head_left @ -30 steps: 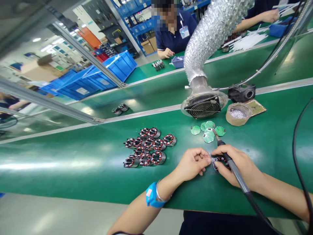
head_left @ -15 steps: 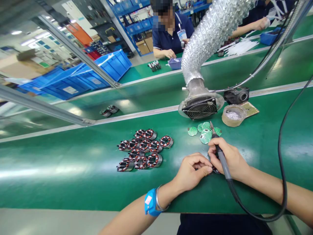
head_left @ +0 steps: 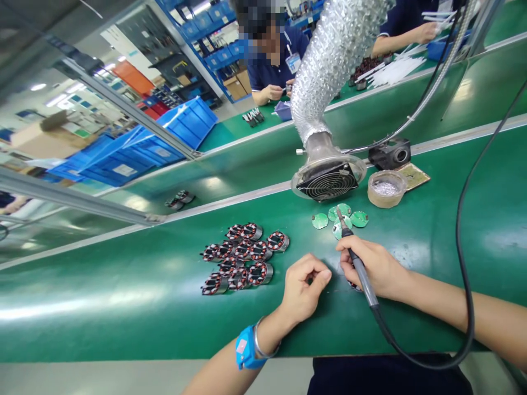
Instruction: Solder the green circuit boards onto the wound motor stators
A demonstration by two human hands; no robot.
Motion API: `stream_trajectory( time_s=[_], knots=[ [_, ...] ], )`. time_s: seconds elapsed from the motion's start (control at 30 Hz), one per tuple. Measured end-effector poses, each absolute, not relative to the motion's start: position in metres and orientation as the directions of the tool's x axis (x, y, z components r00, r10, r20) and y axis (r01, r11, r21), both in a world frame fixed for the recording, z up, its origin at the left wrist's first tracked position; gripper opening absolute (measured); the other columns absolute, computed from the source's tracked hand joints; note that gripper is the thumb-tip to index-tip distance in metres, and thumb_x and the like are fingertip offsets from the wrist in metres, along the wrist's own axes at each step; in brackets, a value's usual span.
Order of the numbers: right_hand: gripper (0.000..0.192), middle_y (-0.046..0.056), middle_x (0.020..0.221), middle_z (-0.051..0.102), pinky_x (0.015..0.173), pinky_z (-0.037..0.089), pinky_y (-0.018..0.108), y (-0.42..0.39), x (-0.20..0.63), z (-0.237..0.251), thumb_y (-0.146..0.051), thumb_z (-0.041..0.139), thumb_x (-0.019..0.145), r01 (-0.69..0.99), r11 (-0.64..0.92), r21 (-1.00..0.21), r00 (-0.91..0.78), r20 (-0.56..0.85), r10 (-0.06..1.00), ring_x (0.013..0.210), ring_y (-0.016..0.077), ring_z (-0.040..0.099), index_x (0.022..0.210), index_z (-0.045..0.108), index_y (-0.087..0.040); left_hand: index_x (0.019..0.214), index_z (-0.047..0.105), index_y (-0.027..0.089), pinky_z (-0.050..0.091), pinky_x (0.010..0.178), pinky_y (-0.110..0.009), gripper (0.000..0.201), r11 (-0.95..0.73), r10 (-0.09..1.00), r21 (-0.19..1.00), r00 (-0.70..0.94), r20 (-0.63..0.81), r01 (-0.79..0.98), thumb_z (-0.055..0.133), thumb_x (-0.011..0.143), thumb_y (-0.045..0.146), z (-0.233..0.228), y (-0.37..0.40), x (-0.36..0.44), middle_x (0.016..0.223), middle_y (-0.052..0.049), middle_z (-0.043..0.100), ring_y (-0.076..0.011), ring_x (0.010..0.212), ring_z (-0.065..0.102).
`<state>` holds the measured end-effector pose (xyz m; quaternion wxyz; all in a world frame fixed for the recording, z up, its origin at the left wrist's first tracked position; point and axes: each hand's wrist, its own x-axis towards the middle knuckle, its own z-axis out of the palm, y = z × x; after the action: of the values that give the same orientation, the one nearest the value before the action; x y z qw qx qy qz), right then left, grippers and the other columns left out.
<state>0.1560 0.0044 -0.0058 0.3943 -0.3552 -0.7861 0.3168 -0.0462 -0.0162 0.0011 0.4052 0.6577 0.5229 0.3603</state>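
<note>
My right hand (head_left: 373, 269) is wrapped round a soldering iron (head_left: 359, 267), its tip pointing up and away over the green round circuit boards (head_left: 342, 222). Beneath that hand a motor stator (head_left: 354, 286) shows only in part; the rest is covered. To its left, my left hand (head_left: 305, 285) is curled closed near the table, with thumb and forefinger together. Whatever it may hold is hidden or too small to see. A blue wrist strap (head_left: 249, 348) is on the left wrist. Several wound motor stators (head_left: 242, 258) stand in a cluster left of my hands.
A fume extractor (head_left: 329, 181) with a foil duct hangs behind the boards. Right of it are a round tub of silvery bits (head_left: 386, 189) and a black holder (head_left: 389, 154). The iron's cable (head_left: 463, 247) loops across my right forearm. Beyond the divider, co-workers sit near blue bins (head_left: 181, 126).
My left hand has drawn left, away from the stator under my right hand. The iron stays in my right hand. The view has shifted slightly, and the co-worker's hands have lifted.
</note>
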Motion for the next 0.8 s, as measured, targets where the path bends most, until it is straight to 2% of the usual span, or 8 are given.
stream_trajectory(
  time_s=[0.1,0.17,0.23,0.33,0.5,0.6,0.7,0.8],
  knots=[
    [0.029,-0.002,0.076,0.06,0.064,0.05,0.024,0.005,0.155,-0.006,-0.008,0.05,0.08,0.307,0.558,-0.771,-0.438,0.406,0.802,0.066,0.0122,0.058,0.105,0.046,-0.023,0.067,0.058,0.017,0.037,0.053,-0.023,0.035,-0.107,0.975,0.916,0.222,0.02,0.387,0.056,0.086,0.046,0.015,-0.007,-0.046,0.063,0.001,0.051,-0.0107,0.054,0.048],
    [0.026,-0.001,0.077,0.059,0.064,0.049,0.024,0.005,0.156,-0.006,-0.01,0.051,0.082,0.302,0.564,-0.769,-0.444,0.41,0.797,0.068,0.0127,0.058,0.105,0.046,-0.022,0.071,0.062,0.015,0.039,0.055,-0.023,0.029,-0.111,0.923,0.864,0.373,-0.093,0.49,0.066,0.078,0.044,0.028,0.0,-0.04,0.067,-0.001,0.057,-0.0115,0.058,0.05],
    [0.025,-0.001,0.077,0.059,0.064,0.049,0.024,0.005,0.157,-0.006,-0.011,0.051,0.083,0.29,0.573,-0.767,-0.454,0.417,0.788,0.069,0.0129,0.058,0.105,0.046,-0.022,0.07,0.064,0.015,0.038,0.056,-0.023,0.022,-0.135,0.88,0.788,0.439,-0.183,0.601,0.067,0.077,0.036,0.039,0.007,-0.035,0.067,-0.001,0.059,-0.0112,0.058,0.05],
    [0.025,-0.001,0.078,0.061,0.064,0.05,0.023,0.007,0.157,-0.007,-0.011,0.051,0.084,0.26,0.585,-0.768,-0.486,0.419,0.767,0.068,0.0121,0.058,0.105,0.046,-0.023,0.064,0.063,0.015,0.037,0.058,-0.023,0.025,-0.188,0.885,0.734,0.437,-0.162,0.653,0.058,0.083,0.028,0.044,0.015,-0.036,0.063,0.0,0.057,-0.0108,0.059,0.05],
    [0.03,-0.001,0.081,0.063,0.064,0.052,0.023,0.009,0.16,-0.005,-0.01,0.054,0.083,0.23,0.567,-0.791,-0.549,0.376,0.746,0.067,0.0115,0.06,0.109,0.046,-0.023,0.061,0.059,0.015,0.04,0.054,-0.022,0.025,-0.169,0.862,0.747,0.464,-0.204,0.643,0.053,0.083,0.027,0.031,0.036,-0.054,0.057,0.001,0.055,-0.011,0.053,0.049],
    [0.03,0.002,0.085,0.064,0.067,0.053,0.025,0.009,0.166,-0.003,-0.012,0.056,0.084,0.252,0.624,-0.74,-0.548,0.423,0.722,0.071,0.0127,0.061,0.111,0.047,-0.022,0.079,0.062,0.014,0.048,0.071,-0.03,0.02,-0.192,0.939,0.692,0.336,-0.078,0.696,0.047,0.087,0.025,0.02,0.05,-0.05,0.076,-0.004,0.063,-0.0172,0.071,0.058],
    [0.028,0.002,0.085,0.065,0.065,0.053,0.024,0.009,0.175,-0.001,-0.012,0.057,0.085,0.269,0.679,-0.683,-0.568,0.457,0.684,0.07,0.0126,0.062,0.11,0.048,-0.021,0.107,0.058,0.012,0.04,0.099,-0.044,0.025,-0.293,0.956,0.516,0.247,0.157,0.805,0.053,0.084,0.021,0.008,0.062,-0.036,0.114,-0.015,0.059,-0.0278,0.109,0.052],
    [0.028,0.001,0.086,0.066,0.063,0.053,0.023,0.011,0.184,0.001,-0.014,0.059,0.085,0.279,0.683,-0.675,-0.606,0.428,0.671,0.067,0.0114,0.063,0.109,0.049,-0.02,0.105,0.056,0.011,0.038,0.102,-0.048,0.027,-0.305,0.951,0.453,0.245,0.188,0.838,0.059,0.078,0.016,-0.001,0.069,-0.03,0.116,-0.017,0.057,-0.0308,0.113,0.05]
  ],
)
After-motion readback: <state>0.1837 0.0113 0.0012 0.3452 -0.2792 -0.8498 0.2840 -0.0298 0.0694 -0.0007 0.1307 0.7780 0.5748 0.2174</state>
